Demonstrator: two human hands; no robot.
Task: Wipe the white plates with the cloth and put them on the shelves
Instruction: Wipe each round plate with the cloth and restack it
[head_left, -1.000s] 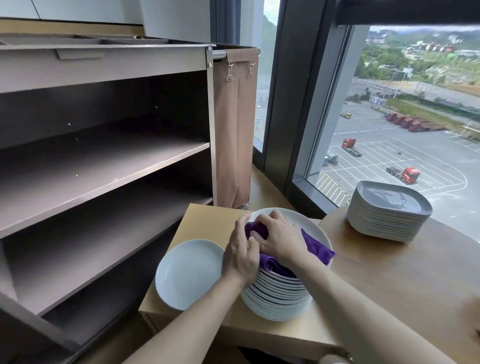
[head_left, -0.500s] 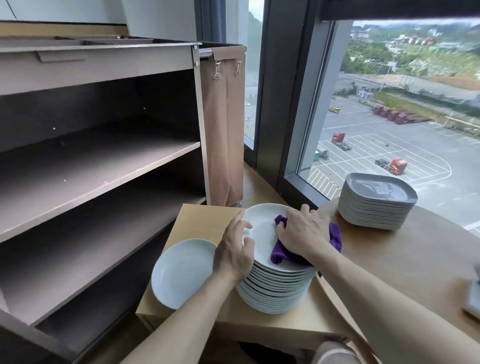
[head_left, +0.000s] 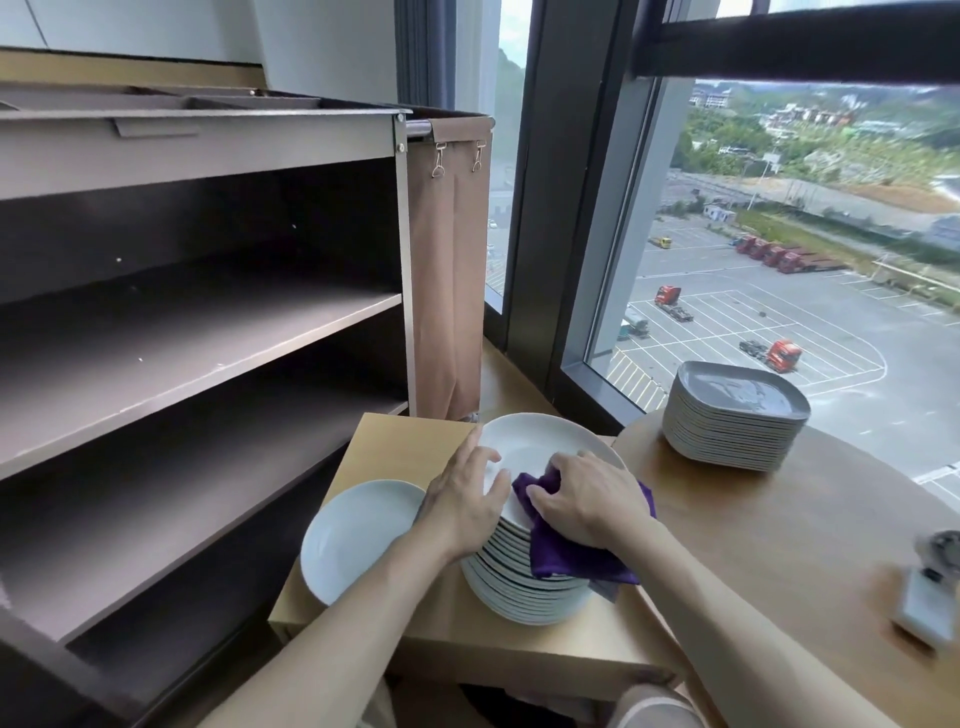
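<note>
Two hands are at work over the stack of white plates (head_left: 524, 592), which stands on the small worktop (head_left: 400, 441) directly under them. We see the left hand (head_left: 465, 501) laid on the left rim of the top plate (head_left: 535, 441), its fingers spread and fairly straight, pressing down rather than wrapping round anything. The right hand (head_left: 584, 506) sits just to the right of it on the same plate, fingers curled into the purple cloth (head_left: 566, 558) and bunching it against the plate's near side. Part of the cloth hangs from under that hand over the near edge of the stack and down its side.

Just left of the left hand, and touching the stack, we find a single white plate (head_left: 358, 535) lying flat on the small worktop. Further left of that hand, and above it, the dark shelves (head_left: 182, 332) of a cart stand open towards us. A brown bag (head_left: 449, 291) hangs by clips from the cart's end, beyond the left hand.

To the right of the right hand spreads a round worktop (head_left: 779, 519). Beyond that hand and well apart from it, a stack of grey square plates (head_left: 735, 421) rests there near the window (head_left: 779, 260). Far right of the right hand, at the frame's edge, lies a blurred object (head_left: 932, 592) that we cannot identify.
</note>
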